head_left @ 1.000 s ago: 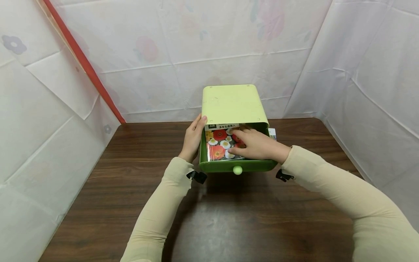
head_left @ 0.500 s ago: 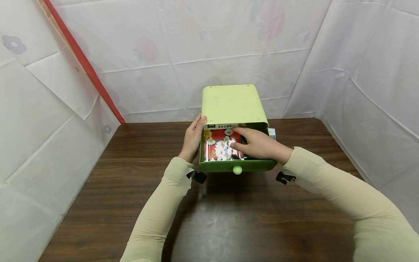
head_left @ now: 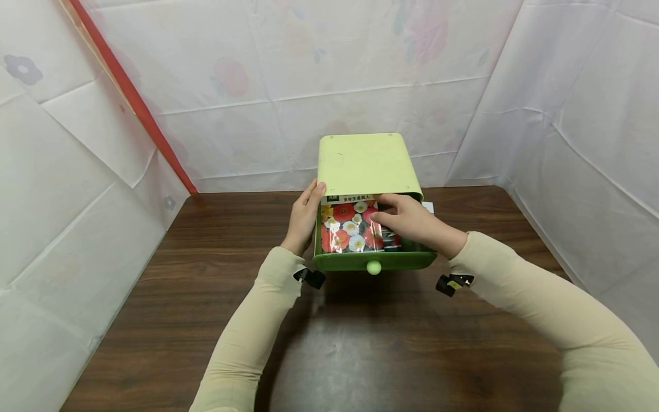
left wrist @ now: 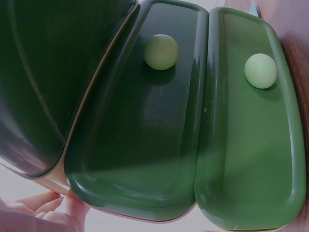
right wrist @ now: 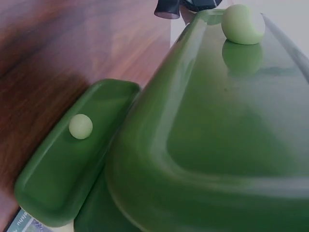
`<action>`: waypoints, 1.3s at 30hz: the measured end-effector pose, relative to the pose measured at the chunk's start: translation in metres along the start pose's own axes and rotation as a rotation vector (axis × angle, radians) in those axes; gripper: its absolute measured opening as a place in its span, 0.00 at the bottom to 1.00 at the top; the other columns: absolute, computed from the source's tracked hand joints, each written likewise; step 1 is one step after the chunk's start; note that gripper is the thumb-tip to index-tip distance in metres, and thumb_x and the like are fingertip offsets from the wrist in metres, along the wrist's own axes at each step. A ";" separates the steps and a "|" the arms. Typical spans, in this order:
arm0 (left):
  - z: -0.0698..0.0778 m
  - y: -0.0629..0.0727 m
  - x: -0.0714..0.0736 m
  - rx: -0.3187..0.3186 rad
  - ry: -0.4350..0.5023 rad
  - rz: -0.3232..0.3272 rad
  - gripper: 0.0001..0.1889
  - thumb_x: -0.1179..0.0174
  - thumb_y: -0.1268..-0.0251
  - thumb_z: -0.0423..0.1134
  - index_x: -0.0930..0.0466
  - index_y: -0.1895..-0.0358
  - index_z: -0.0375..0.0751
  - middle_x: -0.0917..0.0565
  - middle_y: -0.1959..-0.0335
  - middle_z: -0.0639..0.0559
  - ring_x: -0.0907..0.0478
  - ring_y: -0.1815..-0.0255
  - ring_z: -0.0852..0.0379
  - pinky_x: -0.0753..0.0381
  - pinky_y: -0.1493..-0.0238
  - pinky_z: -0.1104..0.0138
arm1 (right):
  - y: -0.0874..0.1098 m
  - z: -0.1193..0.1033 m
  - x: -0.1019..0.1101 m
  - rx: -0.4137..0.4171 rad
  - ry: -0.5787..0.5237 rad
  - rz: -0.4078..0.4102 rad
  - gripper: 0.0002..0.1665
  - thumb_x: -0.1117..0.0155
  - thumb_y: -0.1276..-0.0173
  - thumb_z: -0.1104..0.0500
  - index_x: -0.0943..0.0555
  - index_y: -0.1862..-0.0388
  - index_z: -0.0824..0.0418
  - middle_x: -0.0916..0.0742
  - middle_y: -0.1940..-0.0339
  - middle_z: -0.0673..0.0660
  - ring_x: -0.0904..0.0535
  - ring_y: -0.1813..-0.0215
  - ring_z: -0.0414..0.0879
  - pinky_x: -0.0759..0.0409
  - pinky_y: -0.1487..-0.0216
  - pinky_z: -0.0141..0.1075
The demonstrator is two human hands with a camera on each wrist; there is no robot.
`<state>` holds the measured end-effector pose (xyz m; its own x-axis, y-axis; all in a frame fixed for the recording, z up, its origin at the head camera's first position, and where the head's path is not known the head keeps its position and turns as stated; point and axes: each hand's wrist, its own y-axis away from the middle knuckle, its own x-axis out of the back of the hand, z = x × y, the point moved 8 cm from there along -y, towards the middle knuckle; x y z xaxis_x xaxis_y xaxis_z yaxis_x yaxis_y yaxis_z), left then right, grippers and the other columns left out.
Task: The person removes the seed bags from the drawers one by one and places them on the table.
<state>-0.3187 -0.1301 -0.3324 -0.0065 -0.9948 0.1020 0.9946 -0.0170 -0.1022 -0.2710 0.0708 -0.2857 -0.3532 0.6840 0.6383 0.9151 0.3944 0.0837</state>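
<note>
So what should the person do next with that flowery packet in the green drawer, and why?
Probably lift the right hand out of the open top drawer, leaving the poppy packet inside. The packet already lies there picture side up, while the hand reaches in at its right edge and would block the drawer from closing. The left hand rests against the cabinet and could steady it.

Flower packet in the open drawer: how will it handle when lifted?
The flower packet may be slippery: its face is glossy, with bright glare. It probably flexes somewhat, since its visible edge looks thin. Its flat, rectangular shape makes rolling unlikely.
</note>
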 end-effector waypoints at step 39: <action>-0.001 0.000 0.001 0.027 0.023 -0.003 0.40 0.51 0.33 0.69 0.44 0.23 0.57 0.42 0.22 0.58 0.46 0.21 0.57 0.41 0.24 0.57 | -0.009 0.014 -0.008 -0.183 -0.396 -0.082 0.24 0.52 0.23 0.65 0.38 0.33 0.74 0.24 0.69 0.53 0.25 0.67 0.41 0.15 0.59 0.35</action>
<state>-0.3189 -0.1308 -0.3338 -0.0114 -0.9968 0.0793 0.9970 -0.0174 -0.0757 -0.2793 0.0702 -0.3025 -0.4411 0.8512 0.2845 0.8875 0.3667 0.2789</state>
